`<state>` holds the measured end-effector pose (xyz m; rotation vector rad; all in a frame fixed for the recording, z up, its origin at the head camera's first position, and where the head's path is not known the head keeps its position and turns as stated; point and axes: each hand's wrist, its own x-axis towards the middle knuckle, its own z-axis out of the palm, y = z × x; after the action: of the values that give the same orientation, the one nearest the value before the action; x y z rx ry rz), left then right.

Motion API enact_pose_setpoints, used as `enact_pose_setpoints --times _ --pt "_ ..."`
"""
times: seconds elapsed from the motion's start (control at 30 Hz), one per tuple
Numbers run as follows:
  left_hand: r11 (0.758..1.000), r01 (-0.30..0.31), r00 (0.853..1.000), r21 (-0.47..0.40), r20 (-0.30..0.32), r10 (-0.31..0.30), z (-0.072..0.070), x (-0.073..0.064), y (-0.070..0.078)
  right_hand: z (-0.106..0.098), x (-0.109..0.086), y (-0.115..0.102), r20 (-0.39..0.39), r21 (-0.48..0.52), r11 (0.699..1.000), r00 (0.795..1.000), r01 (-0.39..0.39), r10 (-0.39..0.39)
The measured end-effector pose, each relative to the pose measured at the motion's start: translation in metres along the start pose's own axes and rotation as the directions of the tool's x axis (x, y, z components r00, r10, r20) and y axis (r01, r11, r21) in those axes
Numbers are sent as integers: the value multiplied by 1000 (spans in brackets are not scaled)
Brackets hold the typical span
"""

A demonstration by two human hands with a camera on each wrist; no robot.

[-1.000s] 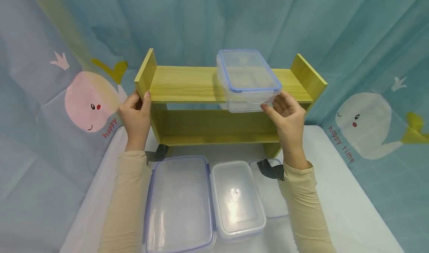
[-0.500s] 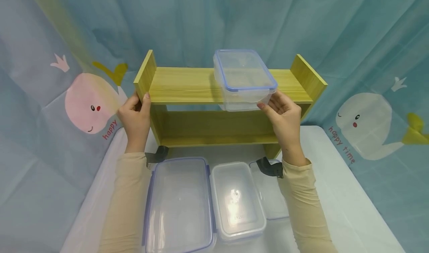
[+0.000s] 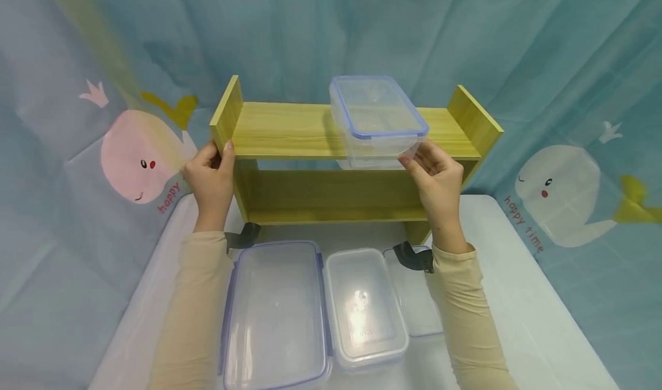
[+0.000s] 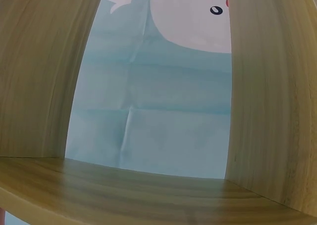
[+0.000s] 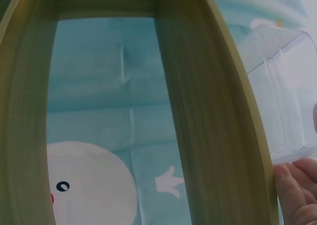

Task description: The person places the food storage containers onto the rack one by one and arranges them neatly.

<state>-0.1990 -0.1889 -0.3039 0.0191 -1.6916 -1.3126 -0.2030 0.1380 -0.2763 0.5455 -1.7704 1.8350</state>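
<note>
My right hand (image 3: 437, 177) holds a clear plastic food container (image 3: 380, 105) with a blue-rimmed lid by its near right corner, thumb in front. The container overlaps the top board of a yellow wooden shelf (image 3: 289, 128), right of its middle, and its near end juts past the front edge. In the right wrist view, my fingertips (image 5: 282, 173) are right by the board's edge, under the container's clear wall (image 5: 282, 96). My left hand (image 3: 211, 174) grips the shelf's left end panel, thumb on the front. In the left wrist view only the shelf's inner boards (image 4: 148, 185) show.
On the white table (image 3: 522, 298) before the shelf lie a large blue-rimmed container (image 3: 279, 315), a smaller white-lidded one (image 3: 367, 304), and a third (image 3: 416, 298) partly behind my right forearm. A blue curtain (image 3: 289, 39) with whale prints hangs behind.
The blue-rimmed container in my right hand has shifted slightly left over the shelf, and the right hand has moved with it. My left hand stays on the shelf's end panel.
</note>
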Motion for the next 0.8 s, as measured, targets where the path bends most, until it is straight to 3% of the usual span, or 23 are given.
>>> enact_pose_setpoints --times 0.33,0.8 --pt "1000 -8 1000 -15 3 8 -2 2 1 2 2 -1 26 34 999 1000 6 -7" --pt "998 -27 1000 60 13 27 -4 2 4 16 6 -3 79 -61 996 995 68 -63"
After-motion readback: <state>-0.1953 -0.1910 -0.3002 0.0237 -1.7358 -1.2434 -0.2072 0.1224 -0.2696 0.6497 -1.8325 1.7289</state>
